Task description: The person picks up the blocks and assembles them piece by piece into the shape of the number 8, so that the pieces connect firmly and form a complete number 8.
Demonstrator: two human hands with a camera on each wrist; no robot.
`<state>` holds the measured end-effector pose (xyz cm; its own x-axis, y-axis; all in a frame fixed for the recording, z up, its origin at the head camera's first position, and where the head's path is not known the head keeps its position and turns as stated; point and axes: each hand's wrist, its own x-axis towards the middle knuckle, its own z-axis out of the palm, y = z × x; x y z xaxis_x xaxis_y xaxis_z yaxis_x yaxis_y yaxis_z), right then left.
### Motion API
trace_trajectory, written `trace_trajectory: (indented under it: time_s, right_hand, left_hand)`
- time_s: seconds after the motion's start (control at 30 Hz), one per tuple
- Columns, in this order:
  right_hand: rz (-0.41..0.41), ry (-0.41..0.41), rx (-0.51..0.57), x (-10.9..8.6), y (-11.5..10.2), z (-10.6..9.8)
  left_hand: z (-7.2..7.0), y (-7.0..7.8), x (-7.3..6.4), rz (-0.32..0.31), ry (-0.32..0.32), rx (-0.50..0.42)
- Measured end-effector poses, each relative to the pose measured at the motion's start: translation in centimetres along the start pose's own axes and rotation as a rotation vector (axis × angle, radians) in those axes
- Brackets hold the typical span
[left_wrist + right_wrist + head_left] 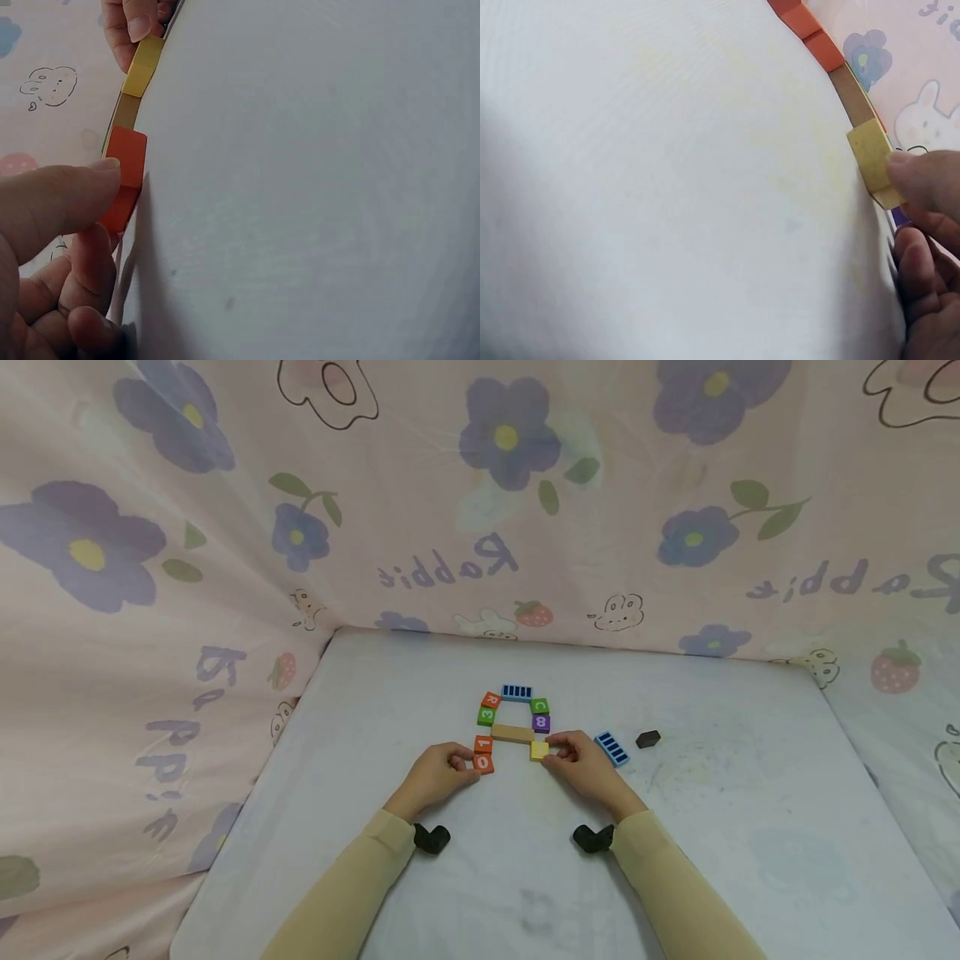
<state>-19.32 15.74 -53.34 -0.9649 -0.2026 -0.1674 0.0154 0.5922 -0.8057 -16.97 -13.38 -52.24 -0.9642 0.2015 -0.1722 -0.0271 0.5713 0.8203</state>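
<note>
Small toy blocks form a figure on the white table. At its near left lies an orange block marked 0 (483,763); my left hand (438,775) is at its left side, thumb on the near face (126,206), other fingers curled. My right hand (583,766) pinches a yellow block (539,751) at the near right, with the thumb on its near side in the right wrist view. Above the 0 block sits an orange block marked 1 (483,744). Between the two sides runs a plain wooden bar (513,733).
Farther up are green 3 (486,717), orange R (491,700), green C (540,706) and purple 8 (541,723) blocks, with a blue striped block (517,693) on top. Another blue striped block (612,749) and a dark block (648,739) lie right of my right hand. Patterned cloth (420,510) surrounds the table.
</note>
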Motion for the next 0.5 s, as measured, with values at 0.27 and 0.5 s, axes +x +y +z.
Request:
trace_trajectory:
  time_s: [0.27, 0.5]
  right_hand:
    - [0.005, -0.001, 0.007, 0.05, -0.07, -0.04]
    - [0.008, 0.002, 0.011, 0.18, 0.08, 0.16]
  left_hand:
    - [0.06, -0.08, 0.04, 0.008, 0.006, -0.005]
    - [0.13, -0.07, -0.02, 0.000, 0.009, -0.002]
